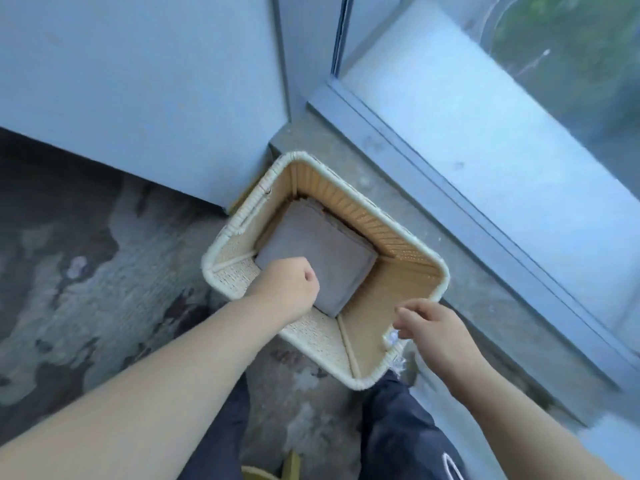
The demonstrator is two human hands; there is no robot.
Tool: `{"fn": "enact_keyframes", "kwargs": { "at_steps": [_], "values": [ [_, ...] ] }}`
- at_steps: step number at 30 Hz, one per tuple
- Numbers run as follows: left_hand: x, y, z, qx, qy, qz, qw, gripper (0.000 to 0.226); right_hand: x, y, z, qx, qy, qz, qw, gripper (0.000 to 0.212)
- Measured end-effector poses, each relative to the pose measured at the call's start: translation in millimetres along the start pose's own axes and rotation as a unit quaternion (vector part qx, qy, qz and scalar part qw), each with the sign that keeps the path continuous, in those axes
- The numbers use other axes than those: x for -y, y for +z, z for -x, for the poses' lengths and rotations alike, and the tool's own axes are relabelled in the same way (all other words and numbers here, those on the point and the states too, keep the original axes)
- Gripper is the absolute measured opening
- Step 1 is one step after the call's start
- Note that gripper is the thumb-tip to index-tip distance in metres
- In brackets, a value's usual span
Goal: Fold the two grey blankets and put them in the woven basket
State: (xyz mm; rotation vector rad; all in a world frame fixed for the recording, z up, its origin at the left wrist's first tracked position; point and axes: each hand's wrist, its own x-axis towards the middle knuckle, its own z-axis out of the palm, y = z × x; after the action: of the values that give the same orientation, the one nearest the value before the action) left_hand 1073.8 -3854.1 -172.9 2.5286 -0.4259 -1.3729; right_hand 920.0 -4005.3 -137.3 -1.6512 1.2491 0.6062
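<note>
Grey blanket (pixel 311 251), folded, flat inside woven basket (pixel 398 237), near edge beneath curled fingers of left hand (pixel 291 289), grip itself hidden, right hand (pixel 433 327) loosely spread, holding nothing, fingertips above basket's near rim

Left grip (pixel 290 286) a fist, right grip (pixel 433 328) loose-fingered.

The woven basket (pixel 398 271) stands on the floor (pixel 86 271) between the wall (pixel 138 98) at left and the window sill (pixel 450 150) at right, blankets (pixel 311 237) stacked inside under the left hand (pixel 287 285), right hand (pixel 433 327) above its near rim.
</note>
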Motion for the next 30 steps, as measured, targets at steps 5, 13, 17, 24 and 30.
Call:
{"fn": "enact_keyframes", "kwargs": {
  "at_steps": [5,13,17,24,30],
  "values": [
    [-66,-101,112,-0.086,0.017,0.12,0.989,0.028,65,-85,100,-0.058,-0.075,-0.111,0.989,0.018],
    [-132,-165,267,-0.267,0.013,0.286,0.92,0.028,112,-158,187,0.043,-0.212,-0.09,0.972,0.028],
    [-113,-147,329,-0.307,-0.052,0.399,0.863,0.033,113,-181,214,0.042,-0.256,-0.033,0.965,0.032],
    [-32,-135,429,-0.43,-0.132,0.44,0.777,0.035,130,-131,239,0.113,-0.3,0.034,0.946,0.034],
    [84,-127,482,-0.494,-0.182,0.502,0.686,0.03,166,-13,272,0.168,-0.369,0.111,0.907,0.035]
  ]
}}
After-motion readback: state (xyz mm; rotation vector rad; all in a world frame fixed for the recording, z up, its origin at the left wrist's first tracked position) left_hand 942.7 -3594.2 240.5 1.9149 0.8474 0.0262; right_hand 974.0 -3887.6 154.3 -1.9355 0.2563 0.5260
